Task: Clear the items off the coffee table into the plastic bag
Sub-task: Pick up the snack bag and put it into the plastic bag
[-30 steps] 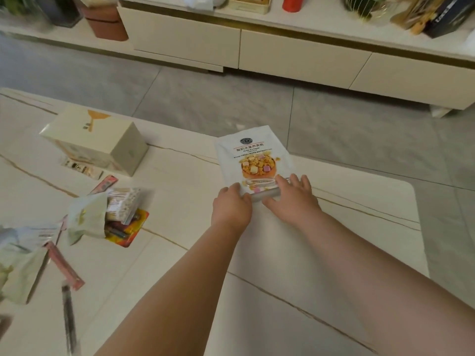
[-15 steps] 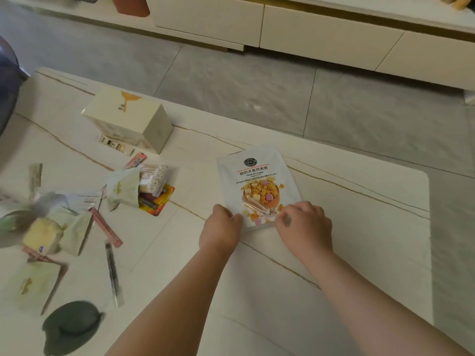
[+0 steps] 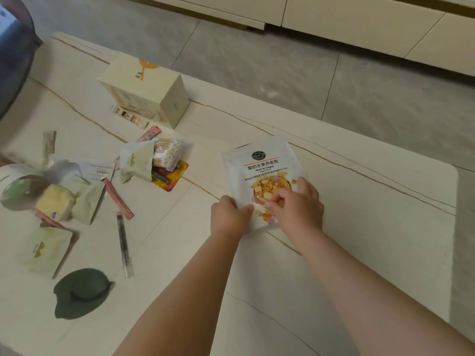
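Note:
A white oat crispy snack pouch lies flat on the cream marble coffee table. My left hand pinches the pouch's lower left edge. My right hand rests on its lower right part, fingers curled onto the printed front. To the left lie a cream box, a bag of cotton swabs, pale green sachets, a yellow sponge-like packet, pens and a dark green pouch. No plastic bag is clearly in view.
The table's far edge runs diagonally, with grey floor tiles beyond and a low cream cabinet at the top. A dark rounded object stands at the upper left corner. A bowl-like item sits at the left edge.
The view tilted down and left, bringing more clutter into sight. Both hands slid onto the pouch's lower corners and the fingers curled onto it; the pouch has stayed on the table.

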The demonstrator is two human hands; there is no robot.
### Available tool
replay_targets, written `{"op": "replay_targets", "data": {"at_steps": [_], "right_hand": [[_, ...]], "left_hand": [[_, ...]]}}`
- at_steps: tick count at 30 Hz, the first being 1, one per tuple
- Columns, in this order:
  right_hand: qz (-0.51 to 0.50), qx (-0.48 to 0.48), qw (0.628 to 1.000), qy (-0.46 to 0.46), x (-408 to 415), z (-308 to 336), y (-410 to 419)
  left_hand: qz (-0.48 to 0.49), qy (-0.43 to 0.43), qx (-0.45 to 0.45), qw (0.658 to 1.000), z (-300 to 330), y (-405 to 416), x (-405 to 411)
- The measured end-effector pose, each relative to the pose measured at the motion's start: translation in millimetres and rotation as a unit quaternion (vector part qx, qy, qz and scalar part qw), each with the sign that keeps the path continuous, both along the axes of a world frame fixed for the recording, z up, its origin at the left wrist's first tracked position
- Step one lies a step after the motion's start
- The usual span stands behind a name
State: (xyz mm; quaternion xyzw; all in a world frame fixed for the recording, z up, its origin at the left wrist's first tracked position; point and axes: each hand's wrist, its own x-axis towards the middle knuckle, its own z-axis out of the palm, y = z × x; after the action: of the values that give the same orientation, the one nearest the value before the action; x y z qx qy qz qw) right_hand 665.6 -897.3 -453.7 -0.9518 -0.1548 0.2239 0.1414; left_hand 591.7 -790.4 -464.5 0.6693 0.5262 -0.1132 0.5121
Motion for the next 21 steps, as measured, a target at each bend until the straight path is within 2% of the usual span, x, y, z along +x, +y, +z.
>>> {"op": "replay_targets", "data": {"at_steps": [5,7,14,21], "right_hand": [[0.028,-0.005,0.999,0.037,-14,6,-7],[0.009,0.008,0.999,0.051,-18,9,-7],[-0.027,0.088,0.992,0.088,-42,31,-1],[-0.043,0.118,0.972,0.200,-90,80,16]], "left_hand": [[0.120,-0.055,-0.080,0.988,5,0,-14],[0.148,-0.073,-0.106,0.980,13,2,-20],[0.157,-0.098,-0.112,0.976,50,12,-62],[0.186,-0.134,-0.125,0.965,109,26,-136]]}}
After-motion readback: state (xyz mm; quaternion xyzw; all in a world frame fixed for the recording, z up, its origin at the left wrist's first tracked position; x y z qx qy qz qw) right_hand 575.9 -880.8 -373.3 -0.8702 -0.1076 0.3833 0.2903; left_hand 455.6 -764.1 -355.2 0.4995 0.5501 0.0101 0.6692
